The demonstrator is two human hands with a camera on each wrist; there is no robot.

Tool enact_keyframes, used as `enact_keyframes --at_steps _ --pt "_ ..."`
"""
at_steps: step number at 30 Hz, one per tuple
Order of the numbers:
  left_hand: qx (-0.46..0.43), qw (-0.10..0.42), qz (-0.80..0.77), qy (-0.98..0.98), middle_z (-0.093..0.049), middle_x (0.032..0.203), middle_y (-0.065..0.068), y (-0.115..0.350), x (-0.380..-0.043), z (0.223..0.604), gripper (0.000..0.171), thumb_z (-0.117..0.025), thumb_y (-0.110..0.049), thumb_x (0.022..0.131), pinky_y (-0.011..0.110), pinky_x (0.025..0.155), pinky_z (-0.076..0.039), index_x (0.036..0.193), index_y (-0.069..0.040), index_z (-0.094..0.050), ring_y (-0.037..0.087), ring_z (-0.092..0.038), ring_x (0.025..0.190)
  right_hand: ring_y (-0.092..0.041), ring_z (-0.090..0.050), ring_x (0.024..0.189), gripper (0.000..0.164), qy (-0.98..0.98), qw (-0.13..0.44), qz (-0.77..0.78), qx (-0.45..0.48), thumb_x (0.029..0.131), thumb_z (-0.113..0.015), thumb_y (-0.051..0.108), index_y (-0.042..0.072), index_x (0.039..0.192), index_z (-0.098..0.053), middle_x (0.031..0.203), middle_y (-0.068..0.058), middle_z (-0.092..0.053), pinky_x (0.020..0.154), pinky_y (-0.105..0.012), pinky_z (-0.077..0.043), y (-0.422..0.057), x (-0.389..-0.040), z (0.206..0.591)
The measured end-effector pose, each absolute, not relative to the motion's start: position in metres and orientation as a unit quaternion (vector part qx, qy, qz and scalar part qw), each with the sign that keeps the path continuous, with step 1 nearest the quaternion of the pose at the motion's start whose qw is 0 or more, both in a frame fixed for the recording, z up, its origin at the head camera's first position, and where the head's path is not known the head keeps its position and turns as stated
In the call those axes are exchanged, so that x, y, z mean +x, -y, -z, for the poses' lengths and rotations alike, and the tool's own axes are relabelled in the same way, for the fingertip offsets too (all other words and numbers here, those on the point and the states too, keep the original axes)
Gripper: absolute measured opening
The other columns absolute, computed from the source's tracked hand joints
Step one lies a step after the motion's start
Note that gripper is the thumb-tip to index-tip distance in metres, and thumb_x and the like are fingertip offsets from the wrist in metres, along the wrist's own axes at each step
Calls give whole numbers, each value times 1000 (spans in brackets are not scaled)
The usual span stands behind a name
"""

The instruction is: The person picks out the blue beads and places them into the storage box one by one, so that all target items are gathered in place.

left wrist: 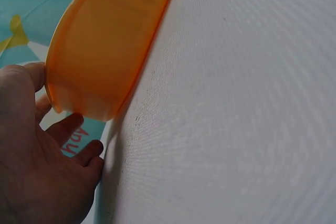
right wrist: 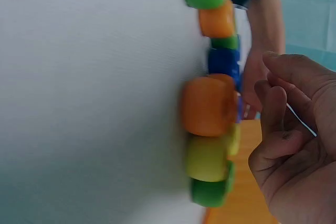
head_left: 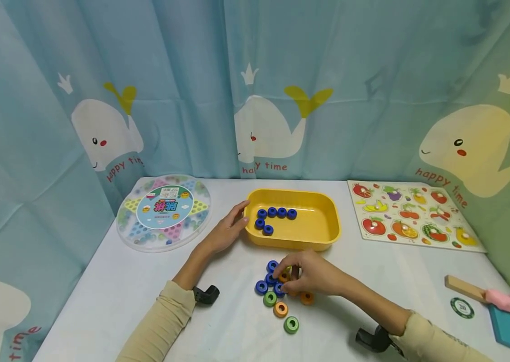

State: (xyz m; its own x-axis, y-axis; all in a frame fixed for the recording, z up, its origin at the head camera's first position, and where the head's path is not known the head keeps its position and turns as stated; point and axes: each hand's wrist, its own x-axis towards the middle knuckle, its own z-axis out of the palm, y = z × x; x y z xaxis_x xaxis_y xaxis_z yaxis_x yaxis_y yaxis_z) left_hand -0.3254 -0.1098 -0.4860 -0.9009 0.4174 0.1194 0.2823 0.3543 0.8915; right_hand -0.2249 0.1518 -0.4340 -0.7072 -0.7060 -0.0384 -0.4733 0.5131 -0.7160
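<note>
Left grip [head_left: 227, 230] touches yellow tray [head_left: 315, 221], long axis running sideways.

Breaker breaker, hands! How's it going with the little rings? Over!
Left hand touching yellow tray. Right hand at loose rings, no grip seen. Six blue rings inside tray. No obstacle plain to see.

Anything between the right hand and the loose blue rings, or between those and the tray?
Nothing visible blocks the right hand; its fingertips are at the blue rings. Toward the tray, its near wall stands in the way, so the rings likely need lifting over. The left hand is at the tray's left end.
</note>
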Motion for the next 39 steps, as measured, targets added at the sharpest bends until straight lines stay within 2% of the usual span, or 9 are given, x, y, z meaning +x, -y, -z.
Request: enact_keyframes --at_steps 11,22,29,34,39 --pt "209 62 -522 -825 -23 150 -8 110 -325 486 50 -42 -40 98 37 109 -22 145 -35 -26 16 -24 135 -8 -54 65 22 -855 149 341 -361 76 -77 21 25 97 -71 78 9 -62 55 -22 -47 -153 -220 452" --pt "208 64 -522 -825 -21 151 -7 109 -324 485 49 -42 -33 99 37 109 -21 145 -34 -25 17 -22 136 -5 -51 66 27 -861 166 283 -388 79 -74 23 27 105 -70 86 18 -62 57 -20 -44 -151 -219 451" --pt "213 59 -525 -822 -22 151 -5 109 -324 486 49 -43 -35 99 37 109 -21 145 -32 -26 17 -23 136 -4 -50 70 29 -867 156 259 -397 78 -75 26 27 107 -70 91 22 -62 59 -20 -42 -153 -221 453" --pt "210 60 -523 -824 -23 150 -8 110 -324 487 49 -43 -38 98 35 108 -22 145 -34 -26 14 -23 135 -5 -52 70 28 -859 169 286 -391 77 -76 27 29 104 -70 87 20 -62 60 -20 -44 -155 -221 449" --pt "211 63 -523 -824 -22 150 -9 110 -324 486 50 -42 -39 98 34 109 -21 145 -35 -26 13 -23 135 -8 -53 66 28 -855 182 323 -364 77 -76 30 29 104 -70 82 12 -63 55 -23 -46 -160 -228 423"
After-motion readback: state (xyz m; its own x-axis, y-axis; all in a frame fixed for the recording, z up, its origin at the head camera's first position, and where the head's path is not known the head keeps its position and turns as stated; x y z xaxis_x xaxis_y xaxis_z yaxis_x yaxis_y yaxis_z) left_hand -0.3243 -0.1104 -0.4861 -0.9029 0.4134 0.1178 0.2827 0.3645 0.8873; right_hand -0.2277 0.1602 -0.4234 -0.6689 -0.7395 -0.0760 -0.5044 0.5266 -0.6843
